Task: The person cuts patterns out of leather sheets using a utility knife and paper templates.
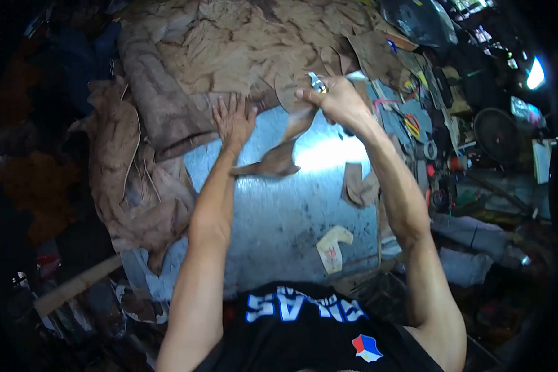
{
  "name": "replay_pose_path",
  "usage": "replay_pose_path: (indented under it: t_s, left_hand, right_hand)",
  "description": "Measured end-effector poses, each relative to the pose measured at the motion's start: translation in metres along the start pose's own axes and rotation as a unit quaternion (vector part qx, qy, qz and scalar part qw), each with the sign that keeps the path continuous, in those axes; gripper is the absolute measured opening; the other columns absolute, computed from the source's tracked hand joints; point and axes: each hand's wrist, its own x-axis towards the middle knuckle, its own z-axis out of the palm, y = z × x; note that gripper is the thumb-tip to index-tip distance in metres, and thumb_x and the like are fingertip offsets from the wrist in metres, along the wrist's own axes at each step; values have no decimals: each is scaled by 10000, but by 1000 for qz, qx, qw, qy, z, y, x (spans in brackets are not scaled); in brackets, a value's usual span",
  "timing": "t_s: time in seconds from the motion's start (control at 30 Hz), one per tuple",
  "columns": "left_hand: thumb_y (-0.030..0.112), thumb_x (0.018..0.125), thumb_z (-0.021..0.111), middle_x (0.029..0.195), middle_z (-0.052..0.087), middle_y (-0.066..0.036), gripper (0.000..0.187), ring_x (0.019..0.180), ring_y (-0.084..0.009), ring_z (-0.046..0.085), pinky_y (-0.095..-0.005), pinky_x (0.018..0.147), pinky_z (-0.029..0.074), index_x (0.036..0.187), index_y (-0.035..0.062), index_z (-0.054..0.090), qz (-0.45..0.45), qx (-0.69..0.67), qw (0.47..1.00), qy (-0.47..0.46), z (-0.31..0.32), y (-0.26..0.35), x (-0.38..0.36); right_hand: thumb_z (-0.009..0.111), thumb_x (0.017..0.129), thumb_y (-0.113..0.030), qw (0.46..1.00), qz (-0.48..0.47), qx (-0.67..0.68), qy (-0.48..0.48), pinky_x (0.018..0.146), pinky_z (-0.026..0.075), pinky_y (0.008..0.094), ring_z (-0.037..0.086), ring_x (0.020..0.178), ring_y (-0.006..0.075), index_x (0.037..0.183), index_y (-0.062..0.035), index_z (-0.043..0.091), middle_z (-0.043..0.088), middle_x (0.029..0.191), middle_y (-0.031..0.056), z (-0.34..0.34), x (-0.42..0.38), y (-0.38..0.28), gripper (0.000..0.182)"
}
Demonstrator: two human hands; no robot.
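My left hand (234,121) lies flat with fingers spread, pressing on the near edge of a large brown leather hide (229,59). My right hand (344,102) is closed around what looks like a cutter knife (317,84), its metal tip showing above the thumb. A blurred strip of leather (279,160) hangs from beneath my right hand over the metal tabletop (279,217). Whether the fingers also pinch this strip is hidden. Two small leather pieces (358,186) lie on the right side of the tabletop, and a cream-coloured template (333,249) with red marks rests nearer my body.
More leather hides (115,167) drape over the left edge. Along the right stand scissors (410,124) with orange handles, a roll of tape (430,149) and other clutter. A round fan-like grille (497,133) is farther right. A wooden plank (77,285) juts out at lower left.
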Motion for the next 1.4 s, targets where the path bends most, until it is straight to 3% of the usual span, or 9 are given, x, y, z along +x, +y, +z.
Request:
replay_pose_path:
  t_s: [0.17, 0.27, 0.33, 0.53, 0.63, 0.73, 1.0, 1.27, 1.4]
  left_hand:
    - [497, 954, 427, 1419, 463, -133, 615, 1373, -354, 316, -436, 1147, 194, 1359, 38, 482, 0, -202, 976, -78, -5, -30, -24]
    - [493, 974, 450, 1291, 565, -176, 651, 1220, -249, 518, -342, 1037, 374, 1353, -37, 458, -132, -513, 816, -233, -76, -15, -69]
    - [469, 973, 457, 1338, 539, -158, 585, 1239, -275, 505, -355, 1045, 375, 1315, -2, 522, -130, -498, 816, -262, -103, -16, -122]
    - [292, 916, 594, 1332, 526, -196, 405, 1253, -372, 479, -416, 1050, 372, 1230, 36, 601, 39, -300, 935, -186, -112, -4, -252]
    - [243, 879, 636, 1347, 488, -226, 395, 1307, -434, 386, -477, 1068, 332, 1222, 48, 606, 122, -171, 972, -107, -103, 19, -272]
    - [259, 877, 638, 1392, 437, -231, 395, 1355, -454, 293, -529, 1075, 292, 1220, 65, 610, 131, -137, 980, -58, -86, 31, -256]
    - [312, 882, 620, 1498, 310, -202, 441, 1400, -443, 208, -561, 1122, 189, 1302, 190, 562, 173, -110, 976, -78, -58, 31, -223]
    - [432, 816, 675, 1506, 294, -165, 530, 1400, -406, 219, -562, 1130, 187, 1285, 205, 580, 234, -93, 944, -215, -97, 52, -327]
    - [449, 858, 617, 1506, 309, -135, 497, 1403, -385, 219, -556, 1135, 178, 1284, 196, 578, 269, -83, 939, -200, -92, 52, -344]
  right_hand:
    - [683, 861, -333, 989, -4, 143, -34, 383, 373, 266, 482, 421, 87, 721, -35, 619, 564, 553, 33, 52, -98, 33, 335]
    - [655, 873, -402, 996, 57, 64, -27, 418, 375, 260, 471, 439, 87, 727, -25, 616, 556, 570, 18, 104, -93, 87, 406]
    - [635, 882, -450, 990, -34, -81, 109, 401, 394, 279, 508, 434, 115, 894, 4, 651, 561, 593, 23, 143, -87, 164, 455]
    - [568, 930, -458, 864, 242, 440, 46, 318, 396, 267, 461, 369, 106, 973, -48, 494, 435, 575, -4, 131, -178, 181, 420]
    - [547, 944, -321, 922, 230, 312, -8, 464, 511, 405, 590, 496, 238, 1137, 3, 476, 558, 666, 75, 130, -181, 197, 383]
    - [507, 889, -125, 995, 17, -86, -43, 950, 438, 449, 588, 1043, 435, 1310, 46, 419, 614, 1029, 312, 150, -187, 189, 463]
    - [565, 877, -112, 971, -210, -110, 37, 853, 477, 456, 598, 950, 444, 1191, 3, 579, 597, 1066, 255, 165, -155, 180, 334]
    - [736, 796, -332, 981, 78, -174, 42, 786, 519, 489, 591, 1001, 454, 1278, -62, 484, 464, 1247, 224, 154, -290, 203, 607]
    - [720, 820, -285, 972, 21, -203, 114, 730, 540, 516, 596, 971, 475, 1303, -80, 430, 428, 1289, 261, 175, -320, 224, 600]
